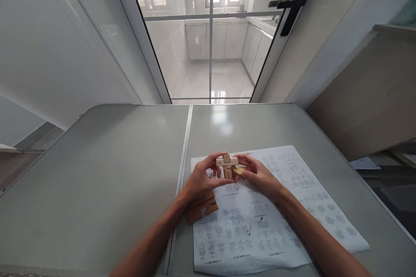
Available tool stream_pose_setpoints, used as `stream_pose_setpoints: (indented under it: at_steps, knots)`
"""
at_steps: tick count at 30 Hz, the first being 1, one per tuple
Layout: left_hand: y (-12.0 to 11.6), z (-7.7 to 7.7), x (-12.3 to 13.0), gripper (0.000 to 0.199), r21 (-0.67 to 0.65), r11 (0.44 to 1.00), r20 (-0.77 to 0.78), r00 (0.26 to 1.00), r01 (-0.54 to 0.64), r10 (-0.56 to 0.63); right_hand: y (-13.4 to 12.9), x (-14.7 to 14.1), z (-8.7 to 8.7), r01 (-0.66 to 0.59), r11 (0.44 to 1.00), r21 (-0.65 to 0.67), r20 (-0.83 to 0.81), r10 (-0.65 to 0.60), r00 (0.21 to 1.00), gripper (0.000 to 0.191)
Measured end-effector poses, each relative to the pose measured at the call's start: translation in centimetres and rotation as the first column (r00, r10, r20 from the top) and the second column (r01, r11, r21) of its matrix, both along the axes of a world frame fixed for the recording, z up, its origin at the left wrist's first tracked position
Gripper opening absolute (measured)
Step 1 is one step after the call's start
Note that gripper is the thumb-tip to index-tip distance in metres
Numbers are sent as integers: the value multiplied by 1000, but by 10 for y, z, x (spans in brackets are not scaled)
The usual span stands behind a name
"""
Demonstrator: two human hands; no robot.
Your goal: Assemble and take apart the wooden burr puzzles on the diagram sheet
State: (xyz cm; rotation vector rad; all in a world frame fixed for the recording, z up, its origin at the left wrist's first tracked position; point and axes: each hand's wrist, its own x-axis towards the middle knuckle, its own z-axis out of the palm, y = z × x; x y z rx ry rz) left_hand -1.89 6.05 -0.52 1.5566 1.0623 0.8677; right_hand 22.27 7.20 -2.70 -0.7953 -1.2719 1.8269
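Note:
Between both hands, above the far part of the paper sheet, is a small wooden burr puzzle [226, 162] made of interlocking notched sticks. My left hand [208, 173] grips it from the left, thumb below and fingers behind. My right hand [256, 172] holds its right side, with thumb and fingers at a darker stick [238, 170] that slants out of the puzzle. Dark marks show on some sticks. Under my left wrist lie brown wooden pieces [203, 210], one with a black mark, partly hidden by the wrist.
A large white instruction sheet [256, 242] printed with rows of small diagrams lies on the grey folding table [97, 190]. A metal seam [184, 147] crosses the table. Beyond the far edge stands a glass door with a black handle [294, 6].

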Motion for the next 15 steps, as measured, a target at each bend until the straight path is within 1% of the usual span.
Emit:
stream_pose_setpoints:
  at_steps: [3, 9, 13, 15]
  knots:
    - [-3, 2, 1, 75, 14, 1000, -29, 999, 20, -20, 0, -1, 2, -20, 1000, -16, -31, 19, 999, 53]
    - [-5, 4, 4, 71, 68, 994, -60, 995, 89, -85, 1, -1, 3, -32, 999, -31, 20, 32, 999, 53]
    - [-4, 4, 4, 62, 146, 980, -93, 988, 134, -121, 3, 4, 0, -66, 996, -61, 28, 67, 997, 60]
    - [-3, 2, 4, 62, 186, 971, -82, 987, 152, -139, 3, 6, -1, -73, 994, -80, 49, 77, 996, 65]
